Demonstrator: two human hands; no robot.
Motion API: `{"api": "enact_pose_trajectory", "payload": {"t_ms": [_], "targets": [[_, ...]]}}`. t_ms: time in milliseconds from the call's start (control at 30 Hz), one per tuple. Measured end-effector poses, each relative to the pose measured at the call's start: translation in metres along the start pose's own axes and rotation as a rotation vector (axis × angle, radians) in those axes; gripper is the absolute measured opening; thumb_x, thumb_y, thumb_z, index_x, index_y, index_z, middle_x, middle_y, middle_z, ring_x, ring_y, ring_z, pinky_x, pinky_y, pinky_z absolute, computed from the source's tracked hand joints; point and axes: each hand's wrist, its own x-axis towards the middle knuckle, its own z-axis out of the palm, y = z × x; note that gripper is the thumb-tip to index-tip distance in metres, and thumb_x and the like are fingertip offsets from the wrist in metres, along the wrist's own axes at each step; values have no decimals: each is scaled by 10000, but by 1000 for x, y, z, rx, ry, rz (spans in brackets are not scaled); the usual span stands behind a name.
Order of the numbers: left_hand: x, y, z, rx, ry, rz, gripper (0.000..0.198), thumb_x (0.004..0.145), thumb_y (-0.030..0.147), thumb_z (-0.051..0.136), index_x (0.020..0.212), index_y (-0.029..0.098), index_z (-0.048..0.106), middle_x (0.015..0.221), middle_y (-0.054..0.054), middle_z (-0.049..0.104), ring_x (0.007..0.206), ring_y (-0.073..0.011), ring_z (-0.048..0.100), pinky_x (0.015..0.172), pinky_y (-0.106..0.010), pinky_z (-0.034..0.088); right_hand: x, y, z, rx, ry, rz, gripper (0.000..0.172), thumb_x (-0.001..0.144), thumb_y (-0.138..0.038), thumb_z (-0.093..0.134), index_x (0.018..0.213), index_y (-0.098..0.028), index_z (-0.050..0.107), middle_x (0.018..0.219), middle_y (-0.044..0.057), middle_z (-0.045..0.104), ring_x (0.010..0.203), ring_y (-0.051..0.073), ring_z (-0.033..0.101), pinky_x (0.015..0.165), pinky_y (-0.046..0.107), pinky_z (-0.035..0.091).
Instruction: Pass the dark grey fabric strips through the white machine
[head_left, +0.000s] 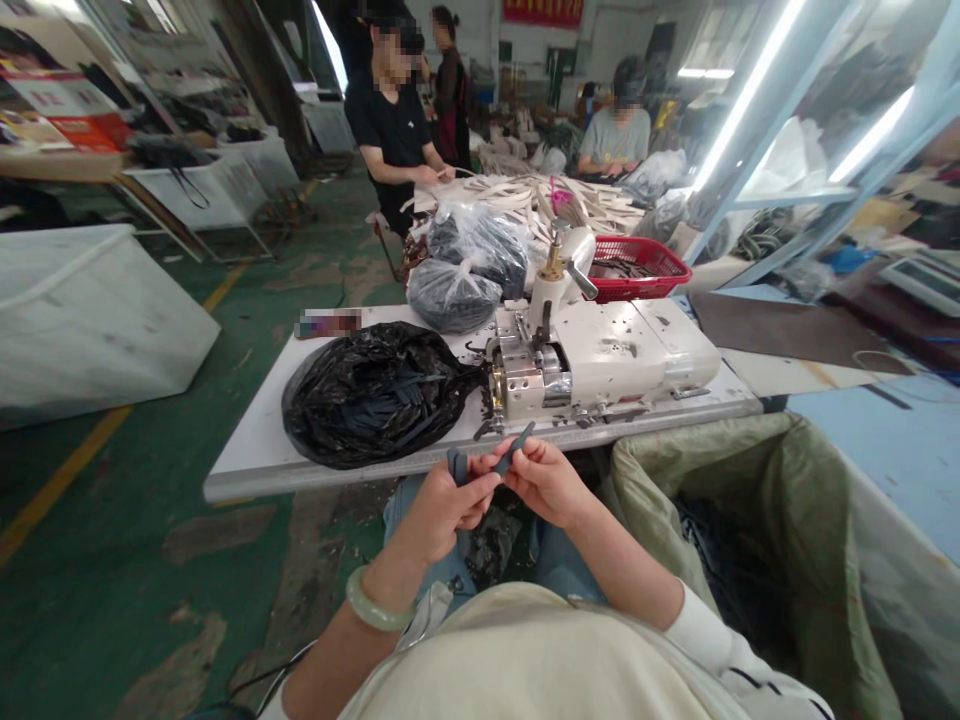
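On a green workshop floor (pixel 330 235), a white worktable (pixel 255 440) is carrying a skiving machine (pixel 637 345) and a black plastic bag (pixel 306 412) holding cut strips (pixel 390 407) — by the table's near edge, the left hand (pixel 441 507) and right hand (pixel 553 484) are pinching slate-grey strips (pixel 518 449).

Decently lit overall. Bright, near-blown light is thrown by the tube lamp (pixel 750 95), upper right. Glare is picked up on the white machine (pixel 622 345), sheen on the black bag (pixel 322 400). Green sack's (pixel 652 470) interior is lost in shadow. Edges are stretched and smeared; faces are pixelated. Left hand (pixel 446 505) and right hand (pixel 551 480) are rendered fairly sharp.
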Motion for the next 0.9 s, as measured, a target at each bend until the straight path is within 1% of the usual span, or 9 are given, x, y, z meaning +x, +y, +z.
{"api": "enact_pose_trajectory", "payload": {"t_ms": [100, 167, 233, 300, 367, 467, 600, 767, 900], "targets": [[2, 0, 0, 7, -25, -31, 320, 688, 364, 752, 825, 152, 556, 506, 68, 453, 377, -6, 221, 375, -155, 114, 5, 3, -4, -3, -10, -5, 307, 686, -398, 807, 858, -174, 688, 810, 39, 676, 746, 144, 619, 721, 249, 504], [3, -2, -2, 12, -61, -67, 315, 713, 399, 726, 796, 137, 573, 517, 56, 452, 386, -5, 209, 376, -157, 100, 13, 1, -9, 8, 31, -20, 309, 682, -432, 799, 775, -173, 658, 689, 8, 622, 667, 132, 593, 630, 229, 499], [5, -3, -6, 7, -76, -95, 342, 745, 448, 684, 756, 121, 586, 514, 52, 426, 396, -8, 201, 374, -157, 91, 26, -5, -18, -8, 159, -49, 327, 704, -455, 771, 718, -166, 620, 578, -30, 531, 546, 94, 534, 506, 178, 448], [8, -5, -12, -24, -65, -107, 360, 768, 473, 653, 763, 117, 598, 512, 58, 397, 404, -12, 197, 375, -151, 86, 44, -16, -30, -97, 359, -74, 347, 713, -456, 754, 683, -148, 596, 503, -58, 452, 418, 51, 426, 379, 134, 326], [9, -5, -17, -70, -40, -109, 358, 778, 478, 643, 797, 123, 601, 520, 63, 383, 410, -13, 194, 377, -143, 82, 62, -30, -44, -202, 524, -90, 355, 703, -432, 753, 639, -133, 574, 452, -72, 406, 345, 28, 319, 310, 132, 193], [10, -2, -22, -135, -4, -104, 365, 766, 480, 659, 836, 126, 602, 535, 64, 385, 415, -12, 207, 373, -128, 87, 85, -47, -60, -243, 616, -80, 332, 698, -371, 747, 593, -133, 540, 408, -82, 367, 316, 21, 267, 293, 139, 133], [9, 0, -24, -193, 2, -119, 367, 751, 464, 683, 836, 116, 604, 553, 55, 403, 427, -8, 231, 372, -113, 103, 101, -55, -68, -246, 674, -64, 286, 718, -288, 711, 572, -141, 514, 390, -85, 348, 304, 22, 255, 286, 142, 128], [8, -2, -27, -231, -6, -145, 321, 765, 412, 687, 847, 113, 604, 565, 47, 419, 429, -7, 252, 370, -104, 114, 110, -53, -67, -255, 790, -118, 270, 756, -242, 638, 553, -159, 481, 393, -79, 349, 307, 32, 262, 287, 160, 133], [10, -3, -29, -323, -34, -144, 303, 785, 399, 670, 877, 117, 611, 581, 32, 441, 435, -14, 275, 365, -99, 140, 104, -59, -74, -283, 905, -242, 295, 756, -301, 626, 549, -177, 456, 425, -68, 379, 326, 44, 283, 305, 188, 172]]}}
